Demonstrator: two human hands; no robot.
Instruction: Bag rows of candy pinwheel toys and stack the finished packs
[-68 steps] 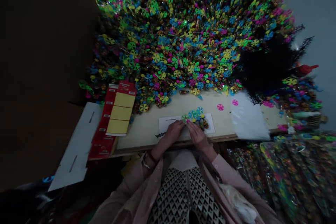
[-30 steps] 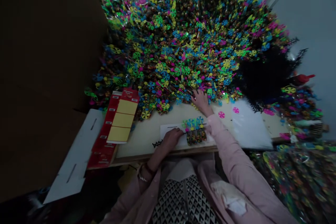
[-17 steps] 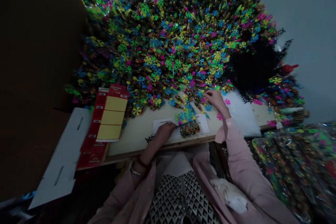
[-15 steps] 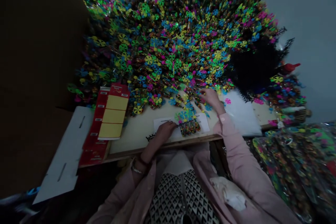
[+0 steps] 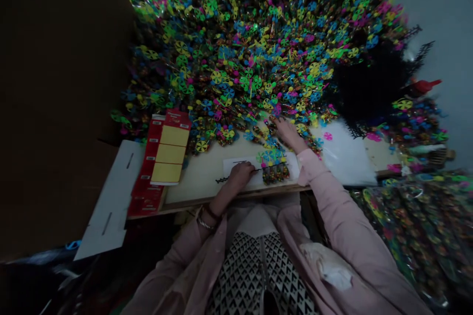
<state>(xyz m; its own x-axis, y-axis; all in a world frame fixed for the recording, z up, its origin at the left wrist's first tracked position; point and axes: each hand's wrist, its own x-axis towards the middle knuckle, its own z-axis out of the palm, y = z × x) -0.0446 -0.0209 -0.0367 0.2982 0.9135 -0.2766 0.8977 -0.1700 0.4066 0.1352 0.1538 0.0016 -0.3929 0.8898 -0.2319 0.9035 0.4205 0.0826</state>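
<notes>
My left hand (image 5: 242, 174) is closed on a thin black toothed plastic strip (image 5: 222, 179) lying along a white card (image 5: 293, 163) by the table's front edge. Right of those fingers, several small clear tubes of coloured beads (image 5: 275, 174) sit in a row along the strip, their pinwheel tops (image 5: 271, 155) pointing away from me. My right hand (image 5: 287, 133) reaches over the near edge of a big heap of pinwheel-topped tubes (image 5: 251, 78). Its fingers look stretched apart over loose tubes; no tube shows clearly held.
Red-and-yellow printed cartons (image 5: 169, 155) and a slotted white board (image 5: 111, 202) stand at the left. A tangle of black strips (image 5: 365, 91) lies at the right, behind clear plastic bags (image 5: 347, 152). Packed bags of tubes (image 5: 414, 226) are stacked at lower right.
My right hand has shifted left and slightly farther into the heap's edge, its fingers spreading. My left hand stays on the strip. The whole view has shifted a little.
</notes>
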